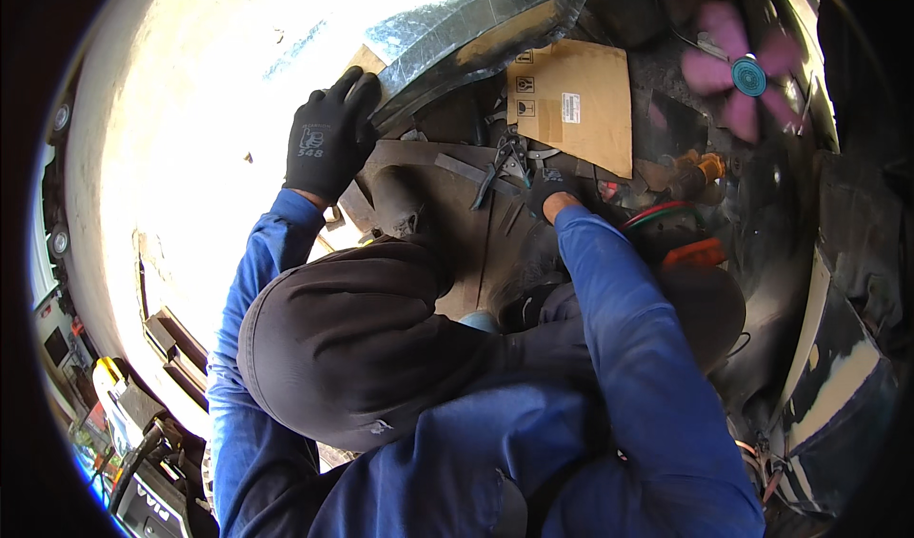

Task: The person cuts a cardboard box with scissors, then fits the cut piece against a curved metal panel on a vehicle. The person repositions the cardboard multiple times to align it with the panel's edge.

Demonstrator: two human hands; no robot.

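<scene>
My left hand (333, 138), in a black work glove, is closed over the near end of a long, curved sheet-metal panel (447, 48). The panel is shiny grey with a tan bare strip, and it slants up to the far right. My right hand (550, 190), gloved in black as well, reaches down to the floor beside several locking pliers (512, 160). Its fingers point down and are mostly hidden, so I cannot tell whether it grips one of them. Flat metal strips (466, 169) lie left of the pliers.
A cardboard piece (576, 105) lies beyond my right hand. A fan with pink blades (747, 76) stands at the far right. Red and green hoses (662, 212) and an orange object (695, 252) are near my right knee. Bright floor spreads to the left, with metal profiles (176, 352) on it.
</scene>
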